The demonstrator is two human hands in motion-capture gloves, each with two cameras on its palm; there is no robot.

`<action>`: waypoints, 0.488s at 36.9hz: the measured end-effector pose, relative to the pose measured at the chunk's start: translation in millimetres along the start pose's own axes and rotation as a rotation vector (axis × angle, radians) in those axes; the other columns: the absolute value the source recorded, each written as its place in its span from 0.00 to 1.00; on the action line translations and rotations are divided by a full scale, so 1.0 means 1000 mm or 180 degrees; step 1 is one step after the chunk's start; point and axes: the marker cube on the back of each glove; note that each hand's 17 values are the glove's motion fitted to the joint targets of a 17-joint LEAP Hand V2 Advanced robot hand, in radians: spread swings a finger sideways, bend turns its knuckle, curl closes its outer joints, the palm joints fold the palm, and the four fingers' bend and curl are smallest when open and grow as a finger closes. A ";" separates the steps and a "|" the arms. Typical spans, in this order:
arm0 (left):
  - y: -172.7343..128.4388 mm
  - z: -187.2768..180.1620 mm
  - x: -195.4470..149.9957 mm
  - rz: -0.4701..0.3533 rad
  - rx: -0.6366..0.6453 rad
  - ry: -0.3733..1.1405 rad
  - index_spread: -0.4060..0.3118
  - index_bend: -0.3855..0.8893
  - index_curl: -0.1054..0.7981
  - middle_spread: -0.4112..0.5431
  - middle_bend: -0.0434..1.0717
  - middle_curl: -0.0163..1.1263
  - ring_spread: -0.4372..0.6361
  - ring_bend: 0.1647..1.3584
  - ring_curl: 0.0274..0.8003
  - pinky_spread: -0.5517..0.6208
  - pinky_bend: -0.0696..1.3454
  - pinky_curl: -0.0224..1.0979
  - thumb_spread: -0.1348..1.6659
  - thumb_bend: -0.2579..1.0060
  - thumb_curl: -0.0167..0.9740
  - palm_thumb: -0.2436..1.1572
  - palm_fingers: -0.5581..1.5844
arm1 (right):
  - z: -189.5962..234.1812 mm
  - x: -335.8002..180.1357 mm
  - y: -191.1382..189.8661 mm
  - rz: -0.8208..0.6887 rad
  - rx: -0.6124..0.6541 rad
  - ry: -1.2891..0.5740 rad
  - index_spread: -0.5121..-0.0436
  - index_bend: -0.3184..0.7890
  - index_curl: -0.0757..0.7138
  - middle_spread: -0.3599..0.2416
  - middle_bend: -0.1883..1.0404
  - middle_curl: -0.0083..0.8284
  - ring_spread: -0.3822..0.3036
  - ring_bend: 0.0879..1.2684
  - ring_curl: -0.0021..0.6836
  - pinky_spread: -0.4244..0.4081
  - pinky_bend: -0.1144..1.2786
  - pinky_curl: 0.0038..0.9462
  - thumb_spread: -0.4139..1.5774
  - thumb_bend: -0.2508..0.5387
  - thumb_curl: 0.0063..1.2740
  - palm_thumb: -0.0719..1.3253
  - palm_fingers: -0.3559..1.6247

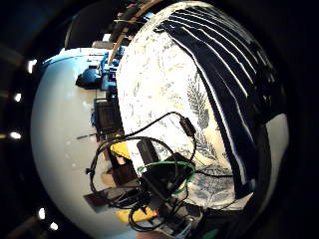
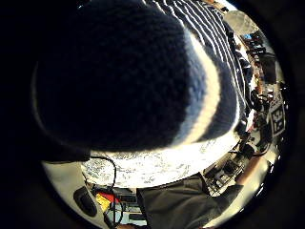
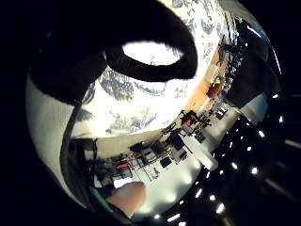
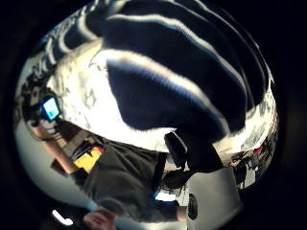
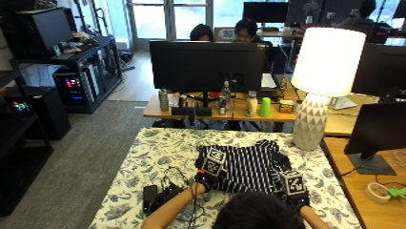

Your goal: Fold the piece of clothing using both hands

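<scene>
Knitted and dark with thin white stripes, the sweater (image 5: 244, 167) lies on the floral tablecloth (image 5: 158, 157), looks soft, light and floppy, best taken at its near edge, where left hand (image 5: 206, 179) and right hand (image 5: 293, 191) each grip it.

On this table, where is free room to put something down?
Free: the floral tablecloth left of the dark white-striped knitted garment, and the far strip before it. Crowded: near-left corner with black cables; the white lamp at far right.
</scene>
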 end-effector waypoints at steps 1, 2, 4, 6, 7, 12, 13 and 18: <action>-0.002 -0.002 -0.003 -0.0075 0.0064 -0.0034 0.26 0.38 0.48 0.12 0.44 0.41 0.07 0.50 0.53 0.12 0.60 0.43 0.89 0.37 0.36 0.71 0.83 | 0.000 0.001 -0.003 0.0001 0.0018 -0.0027 0.56 0.36 0.26 0.81 0.24 0.33 0.81 0.43 0.53 0.72 0.80 0.45 0.72 0.27 0.22 0.52 0.27; -0.003 -0.005 -0.006 -0.0118 0.0093 -0.0040 0.26 0.38 0.47 0.11 0.45 0.41 0.07 0.50 0.54 0.12 0.60 0.43 0.90 0.37 0.36 0.71 0.83 | 0.000 0.001 -0.005 0.0006 0.0045 -0.0055 0.57 0.37 0.27 0.82 0.24 0.32 0.83 0.43 0.53 0.73 0.81 0.45 0.72 0.28 0.22 0.52 0.26; -0.003 -0.008 -0.008 -0.0123 0.0084 0.0017 0.26 0.39 0.47 0.11 0.45 0.42 0.06 0.51 0.55 0.12 0.61 0.44 0.91 0.37 0.35 0.71 0.82 | -0.002 0.002 -0.008 0.0028 0.0089 -0.0108 0.58 0.37 0.27 0.85 0.25 0.31 0.86 0.42 0.52 0.75 0.83 0.46 0.72 0.28 0.22 0.52 0.24; -0.006 -0.011 -0.011 -0.0135 0.0111 0.0084 0.26 0.39 0.47 0.11 0.45 0.43 0.07 0.51 0.55 0.12 0.61 0.44 0.92 0.37 0.36 0.71 0.82 | -0.005 0.005 -0.013 0.0070 0.0138 -0.0151 0.58 0.38 0.27 0.87 0.26 0.30 0.89 0.42 0.51 0.77 0.84 0.45 0.72 0.29 0.22 0.52 0.23; -0.008 -0.012 -0.012 -0.0164 0.0149 0.0106 0.26 0.39 0.47 0.10 0.46 0.43 0.06 0.51 0.55 0.12 0.61 0.44 0.92 0.38 0.35 0.71 0.82 | -0.006 0.006 -0.016 0.0105 0.0183 -0.0168 0.59 0.38 0.27 0.88 0.26 0.30 0.90 0.43 0.51 0.78 0.84 0.45 0.72 0.29 0.22 0.52 0.23; -0.011 -0.020 -0.022 -0.0364 0.0307 0.0096 0.26 0.39 0.47 0.10 0.46 0.45 0.06 0.52 0.56 0.12 0.61 0.45 0.94 0.38 0.35 0.71 0.81 | -0.017 0.008 -0.025 0.0223 0.0457 -0.0248 0.57 0.36 0.27 0.88 0.28 0.29 0.89 0.49 0.52 0.79 0.84 0.44 0.73 0.31 0.24 0.55 0.25; -0.011 -0.021 -0.023 -0.0385 0.0295 0.0093 0.26 0.39 0.47 0.09 0.46 0.45 0.06 0.52 0.56 0.12 0.61 0.45 0.94 0.38 0.35 0.71 0.81 | -0.019 0.006 -0.023 0.0190 0.0508 -0.0265 0.56 0.35 0.26 0.86 0.29 0.29 0.87 0.51 0.52 0.77 0.84 0.43 0.73 0.32 0.25 0.56 0.27; -0.009 -0.021 -0.023 -0.0368 0.0187 0.0118 0.26 0.40 0.47 0.10 0.46 0.46 0.07 0.51 0.57 0.12 0.59 0.45 0.96 0.39 0.35 0.70 0.81 | -0.037 -0.003 -0.019 0.0006 0.0891 -0.0232 0.46 0.31 0.22 0.71 0.33 0.32 0.74 0.55 0.49 0.60 0.80 0.37 0.74 0.32 0.26 0.60 0.36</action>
